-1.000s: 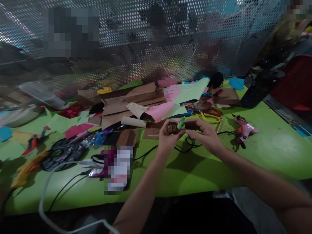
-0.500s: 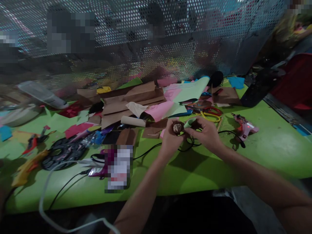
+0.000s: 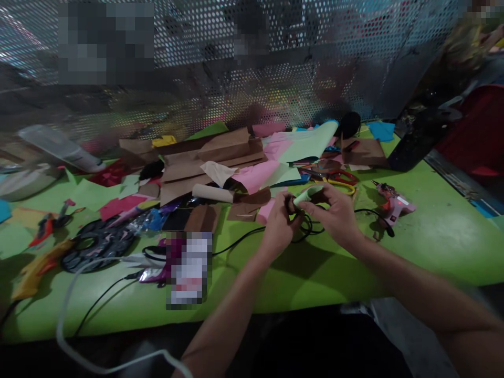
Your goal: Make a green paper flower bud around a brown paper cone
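My left hand (image 3: 279, 223) is closed around a small brown rolled piece (image 3: 292, 206), mostly hidden by the fingers. In my right hand (image 3: 334, 212), thumb and fingers pinch a curled piece of light green paper (image 3: 304, 196). The green paper's left end meets the brown roll. Both hands are raised a little above the green table, with a looped black cord (image 3: 309, 227) behind and below them. Red and yellow scissors handles (image 3: 342, 184) lie just beyond my right hand.
A pink glue gun (image 3: 397, 206) lies to the right, a yellow one (image 3: 41, 270) at far left. Paper sheets (image 3: 212, 157) heap along the back by the perforated metal screen (image 3: 236, 89). A dark bottle (image 3: 417, 139) leans at the right; a white cable (image 3: 65, 320) crosses the front left.
The brown roll has turned, so its round coiled end no longer faces me. The green paper now lies against it. The view has shifted slightly.
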A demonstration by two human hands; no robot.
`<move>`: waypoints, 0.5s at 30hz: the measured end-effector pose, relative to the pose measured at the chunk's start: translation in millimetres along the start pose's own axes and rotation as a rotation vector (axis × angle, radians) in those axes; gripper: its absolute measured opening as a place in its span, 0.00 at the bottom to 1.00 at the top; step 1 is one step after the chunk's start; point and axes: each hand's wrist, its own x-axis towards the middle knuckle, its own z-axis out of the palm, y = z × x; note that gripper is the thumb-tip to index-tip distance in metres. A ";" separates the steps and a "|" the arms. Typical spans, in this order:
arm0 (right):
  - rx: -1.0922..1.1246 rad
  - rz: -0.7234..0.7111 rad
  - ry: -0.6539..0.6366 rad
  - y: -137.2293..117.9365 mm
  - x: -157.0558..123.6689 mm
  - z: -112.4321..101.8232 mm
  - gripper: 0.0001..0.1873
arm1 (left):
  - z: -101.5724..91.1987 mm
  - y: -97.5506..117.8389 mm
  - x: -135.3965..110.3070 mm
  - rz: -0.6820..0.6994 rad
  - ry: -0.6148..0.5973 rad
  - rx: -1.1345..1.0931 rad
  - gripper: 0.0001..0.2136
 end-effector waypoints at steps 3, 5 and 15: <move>-0.132 -0.064 0.013 0.7 -1.7 0.6 0.06 | 0.6 1.2 -0.6 -0.010 0.015 -0.029 0.16; -0.149 -0.057 0.036 1.2 -1.6 0.8 0.06 | 1.1 1.5 -1.2 -0.022 0.019 -0.055 0.15; 0.070 0.119 0.029 3.2 2.2 3.3 0.11 | 3.6 1.6 -0.8 0.014 0.031 -0.115 0.13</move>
